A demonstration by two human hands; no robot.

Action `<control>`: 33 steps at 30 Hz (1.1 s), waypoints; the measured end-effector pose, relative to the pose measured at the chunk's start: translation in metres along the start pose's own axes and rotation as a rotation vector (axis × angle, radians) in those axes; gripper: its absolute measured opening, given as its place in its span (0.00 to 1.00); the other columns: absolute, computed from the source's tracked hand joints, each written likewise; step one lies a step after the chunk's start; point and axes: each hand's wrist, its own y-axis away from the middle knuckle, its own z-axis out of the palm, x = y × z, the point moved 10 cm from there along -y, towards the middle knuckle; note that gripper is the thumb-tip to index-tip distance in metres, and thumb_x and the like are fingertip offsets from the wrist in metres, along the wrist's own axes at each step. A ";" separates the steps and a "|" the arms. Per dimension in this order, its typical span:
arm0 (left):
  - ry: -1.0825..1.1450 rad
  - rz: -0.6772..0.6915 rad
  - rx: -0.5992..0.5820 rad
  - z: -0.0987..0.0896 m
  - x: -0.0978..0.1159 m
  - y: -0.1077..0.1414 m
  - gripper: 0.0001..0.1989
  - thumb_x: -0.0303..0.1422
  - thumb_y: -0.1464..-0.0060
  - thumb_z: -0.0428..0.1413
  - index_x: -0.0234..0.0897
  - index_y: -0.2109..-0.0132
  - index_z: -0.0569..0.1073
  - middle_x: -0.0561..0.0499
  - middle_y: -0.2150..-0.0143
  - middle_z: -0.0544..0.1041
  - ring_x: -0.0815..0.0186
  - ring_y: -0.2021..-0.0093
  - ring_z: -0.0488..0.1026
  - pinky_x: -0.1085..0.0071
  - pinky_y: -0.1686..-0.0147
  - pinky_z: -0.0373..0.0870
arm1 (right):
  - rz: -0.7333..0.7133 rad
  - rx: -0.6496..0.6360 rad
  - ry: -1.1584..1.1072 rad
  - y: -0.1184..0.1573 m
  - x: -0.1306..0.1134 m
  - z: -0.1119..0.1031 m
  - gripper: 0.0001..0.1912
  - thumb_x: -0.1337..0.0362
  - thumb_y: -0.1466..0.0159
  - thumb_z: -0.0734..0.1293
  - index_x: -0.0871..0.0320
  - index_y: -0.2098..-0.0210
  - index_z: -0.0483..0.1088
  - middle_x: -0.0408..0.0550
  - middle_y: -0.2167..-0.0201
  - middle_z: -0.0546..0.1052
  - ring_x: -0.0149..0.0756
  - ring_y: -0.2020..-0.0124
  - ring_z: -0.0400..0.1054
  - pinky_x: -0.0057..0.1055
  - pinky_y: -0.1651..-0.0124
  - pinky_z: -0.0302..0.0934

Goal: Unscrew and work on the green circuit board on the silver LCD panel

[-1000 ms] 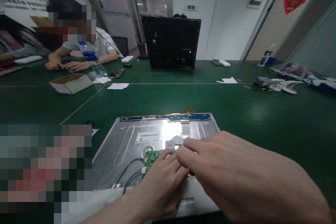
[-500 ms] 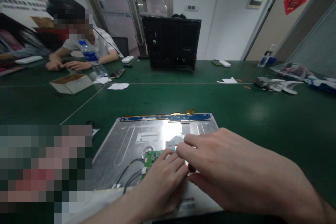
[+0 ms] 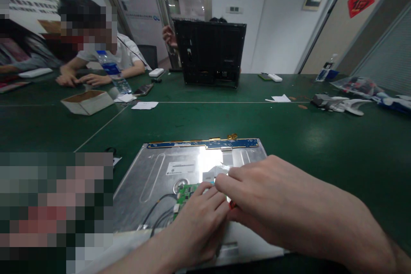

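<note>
Head view: illegible label (image 3: 180, 168) on panel (image 3: 154, 180)

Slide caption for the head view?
Left hand and right hand close together at a green circuit board on a metal panel.

your left hand (image 3: 202, 218) is bare, with slim fingers (image 3: 214, 200) that narrow toward the tips and a smooth, gently rounded back. behind it your left forearm (image 3: 147, 253) is bare as well, slender, and cut off by the bottom edge of the view. your right hand (image 3: 276, 201), also bare, looks larger, with a broad back and a rounded ridge of knuckles. your right wrist (image 3: 369, 233) is bare and tapers toward the dim lower right corner.
</note>
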 end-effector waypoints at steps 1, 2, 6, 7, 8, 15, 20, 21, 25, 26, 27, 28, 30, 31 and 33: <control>0.002 0.004 0.004 0.000 0.001 0.000 0.18 0.25 0.53 0.54 0.38 0.52 0.69 0.43 0.51 0.76 0.51 0.50 0.72 0.54 0.47 0.65 | -0.005 -0.009 -0.007 0.000 -0.001 0.000 0.07 0.67 0.35 0.64 0.56 0.57 0.64 0.43 0.65 0.76 0.35 0.68 0.69 0.33 0.73 0.52; 0.003 0.010 0.006 -0.001 0.001 0.000 0.19 0.25 0.53 0.54 0.37 0.52 0.69 0.43 0.50 0.76 0.51 0.50 0.72 0.54 0.47 0.65 | -0.008 -0.016 -0.017 0.000 -0.001 -0.001 0.08 0.67 0.36 0.65 0.56 0.57 0.64 0.43 0.64 0.76 0.35 0.68 0.69 0.33 0.73 0.53; -0.014 0.019 -0.005 0.000 0.002 0.000 0.22 0.25 0.55 0.54 0.37 0.50 0.68 0.43 0.50 0.76 0.50 0.49 0.71 0.51 0.45 0.64 | -0.022 -0.049 -0.061 0.002 -0.005 -0.002 0.10 0.71 0.41 0.65 0.56 0.59 0.64 0.43 0.64 0.75 0.34 0.68 0.67 0.32 0.72 0.55; -0.012 0.015 -0.006 0.000 0.002 0.000 0.21 0.25 0.54 0.54 0.37 0.50 0.68 0.43 0.50 0.76 0.50 0.49 0.71 0.51 0.45 0.63 | -0.027 -0.050 -0.064 0.003 -0.006 -0.002 0.11 0.72 0.41 0.65 0.56 0.59 0.64 0.43 0.63 0.75 0.34 0.68 0.67 0.32 0.71 0.55; -0.007 0.011 -0.005 -0.001 0.002 0.000 0.20 0.25 0.53 0.53 0.37 0.50 0.68 0.43 0.50 0.76 0.50 0.49 0.71 0.51 0.45 0.63 | -0.029 -0.046 -0.063 0.003 -0.007 -0.002 0.12 0.73 0.41 0.65 0.56 0.59 0.64 0.43 0.63 0.75 0.34 0.68 0.67 0.32 0.71 0.54; -0.013 0.010 -0.006 -0.002 0.002 -0.002 0.18 0.25 0.53 0.54 0.37 0.53 0.68 0.42 0.50 0.75 0.51 0.48 0.71 0.54 0.47 0.65 | -0.014 0.036 0.007 0.005 -0.002 -0.001 0.11 0.72 0.37 0.64 0.56 0.56 0.63 0.41 0.66 0.76 0.33 0.72 0.67 0.33 0.75 0.49; -0.008 0.003 0.026 -0.003 0.002 -0.001 0.14 0.25 0.51 0.54 0.39 0.55 0.69 0.44 0.54 0.77 0.52 0.52 0.73 0.54 0.48 0.66 | 0.026 0.011 -0.002 0.003 0.001 0.001 0.06 0.69 0.33 0.62 0.56 0.56 0.65 0.41 0.67 0.76 0.33 0.71 0.69 0.34 0.75 0.49; -0.006 0.001 0.020 -0.003 0.002 -0.001 0.14 0.25 0.51 0.53 0.38 0.56 0.70 0.44 0.54 0.77 0.52 0.52 0.73 0.54 0.48 0.66 | 0.027 0.006 -0.005 0.003 0.000 0.001 0.07 0.69 0.34 0.63 0.56 0.56 0.65 0.41 0.67 0.76 0.34 0.71 0.69 0.34 0.75 0.49; 0.001 0.002 -0.003 -0.003 0.003 -0.002 0.18 0.25 0.54 0.54 0.37 0.54 0.70 0.44 0.52 0.77 0.52 0.51 0.72 0.55 0.46 0.65 | 0.005 -0.008 -0.056 0.005 -0.005 -0.002 0.11 0.69 0.38 0.65 0.56 0.56 0.64 0.44 0.62 0.74 0.35 0.66 0.68 0.33 0.72 0.55; 0.004 0.003 -0.003 -0.004 0.003 -0.002 0.19 0.24 0.54 0.53 0.37 0.53 0.69 0.43 0.51 0.76 0.52 0.50 0.72 0.55 0.46 0.65 | 0.004 -0.007 -0.071 0.006 -0.005 -0.002 0.13 0.69 0.39 0.66 0.56 0.55 0.64 0.44 0.60 0.74 0.35 0.65 0.67 0.33 0.71 0.56; 0.008 0.005 -0.001 -0.005 0.003 -0.002 0.19 0.25 0.54 0.53 0.37 0.52 0.69 0.43 0.51 0.76 0.52 0.50 0.72 0.55 0.45 0.65 | 0.005 -0.002 -0.078 0.006 -0.005 -0.003 0.14 0.70 0.40 0.66 0.56 0.55 0.63 0.45 0.59 0.73 0.35 0.64 0.67 0.33 0.70 0.57; 0.012 0.004 0.000 -0.005 0.002 -0.002 0.19 0.25 0.54 0.53 0.37 0.52 0.69 0.42 0.50 0.76 0.51 0.49 0.72 0.55 0.45 0.65 | 0.006 0.005 -0.076 0.006 -0.004 -0.003 0.15 0.70 0.40 0.65 0.56 0.54 0.63 0.45 0.58 0.72 0.35 0.64 0.66 0.33 0.69 0.57; 0.012 0.010 -0.003 -0.004 0.002 -0.002 0.20 0.25 0.54 0.53 0.36 0.51 0.68 0.41 0.49 0.75 0.51 0.48 0.71 0.54 0.46 0.65 | -0.004 0.034 -0.058 0.007 -0.003 -0.004 0.15 0.72 0.40 0.64 0.56 0.54 0.62 0.45 0.57 0.71 0.35 0.65 0.64 0.33 0.69 0.57; 0.008 0.008 -0.006 -0.003 0.002 -0.002 0.19 0.25 0.53 0.53 0.36 0.51 0.68 0.41 0.49 0.75 0.50 0.48 0.71 0.54 0.46 0.65 | -0.013 0.049 -0.048 0.007 -0.003 -0.004 0.14 0.73 0.40 0.63 0.56 0.55 0.62 0.44 0.58 0.71 0.35 0.66 0.64 0.33 0.70 0.56; 0.000 0.007 0.000 -0.003 0.002 -0.002 0.18 0.25 0.52 0.53 0.36 0.52 0.69 0.41 0.50 0.75 0.50 0.49 0.71 0.53 0.47 0.64 | -0.039 0.064 -0.037 0.007 -0.004 -0.005 0.14 0.74 0.40 0.62 0.56 0.56 0.61 0.43 0.60 0.72 0.34 0.69 0.62 0.32 0.71 0.54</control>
